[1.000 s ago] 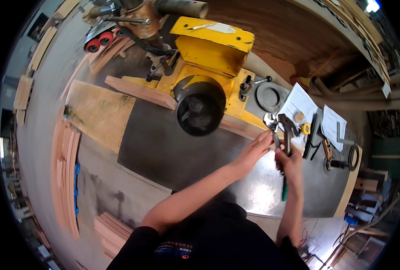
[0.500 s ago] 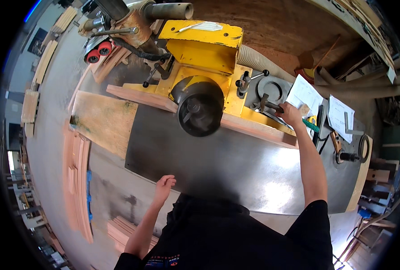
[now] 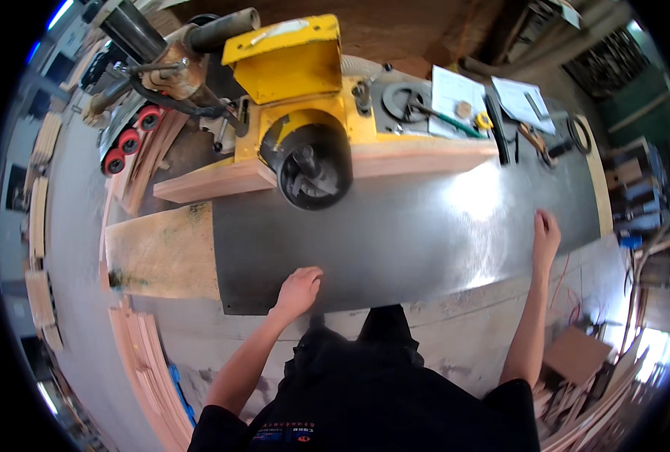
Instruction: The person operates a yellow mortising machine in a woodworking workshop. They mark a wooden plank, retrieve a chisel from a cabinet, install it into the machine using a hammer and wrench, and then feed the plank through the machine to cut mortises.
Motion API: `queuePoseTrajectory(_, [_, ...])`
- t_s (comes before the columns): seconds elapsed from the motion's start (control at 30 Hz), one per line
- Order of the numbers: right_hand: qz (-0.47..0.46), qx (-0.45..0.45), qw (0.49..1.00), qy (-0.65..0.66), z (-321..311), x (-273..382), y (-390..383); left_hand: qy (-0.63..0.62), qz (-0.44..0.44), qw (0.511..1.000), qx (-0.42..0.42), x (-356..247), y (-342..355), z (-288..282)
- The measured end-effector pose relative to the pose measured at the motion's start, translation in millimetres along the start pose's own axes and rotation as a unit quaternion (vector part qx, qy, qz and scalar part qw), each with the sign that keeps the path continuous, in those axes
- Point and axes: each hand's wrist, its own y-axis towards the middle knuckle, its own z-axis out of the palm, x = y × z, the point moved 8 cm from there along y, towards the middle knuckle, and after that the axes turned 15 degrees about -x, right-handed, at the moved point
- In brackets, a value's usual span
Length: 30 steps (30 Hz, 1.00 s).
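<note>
My left hand (image 3: pixel 299 292) hovers at the near edge of a dark metal machine table (image 3: pixel 395 226), its fingers curled together with nothing visible in them. Farther right, my right hand (image 3: pixel 547 230) is over the table near its right end, also closed, and no held thing shows. Beyond the table is a yellow machine (image 3: pixel 282 64) with a round black cutter housing (image 3: pixel 312 162). A light wooden fence board (image 3: pixel 425 156) runs right from the housing, and another fence board (image 3: pixel 214 182) runs left. A hammer with a green handle (image 3: pixel 455 123) lies behind the fence, across papers.
A grey ring (image 3: pixel 405 102), a yellow tape measure (image 3: pixel 483 120) and paper sheets (image 3: pixel 521 103) lie at the back right. Red rollers (image 3: pixel 129 142) stand at the far left. A plywood panel (image 3: pixel 161 252) extends the table leftward; stacked boards (image 3: pixel 148 361) lie below it.
My right hand has let go of the hammer and drawn back toward the table's near right side. My left hand has moved forward and right over the table edge. The view has shifted.
</note>
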Motion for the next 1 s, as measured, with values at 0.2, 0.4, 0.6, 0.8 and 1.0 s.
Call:
queuePoseTrajectory(0.2, [0.321,0.14,0.934,-0.069,-125,-158,-371,0.095,0.237,0.966,0.049,0,-49,10])
queuePoseTrajectory(0.4, [0.309,0.38,0.871,-0.023,-50,-80,-566,0.171,0.327,0.913,0.173,7,-77,23])
queuePoseTrajectory(0.6, [0.456,0.155,0.856,0.186,73,-65,-643,0.161,0.426,0.873,0.175,3,-65,63])
queuePoseTrajectory(0.8, [0.461,0.221,0.84,0.181,184,-54,-667,0.137,0.48,0.86,0.11,-18,-64,96])
queuePoseTrajectory(1.0, [0.576,0.023,0.792,0.204,268,-90,-593,0.153,0.459,0.869,0.099,7,-60,87])
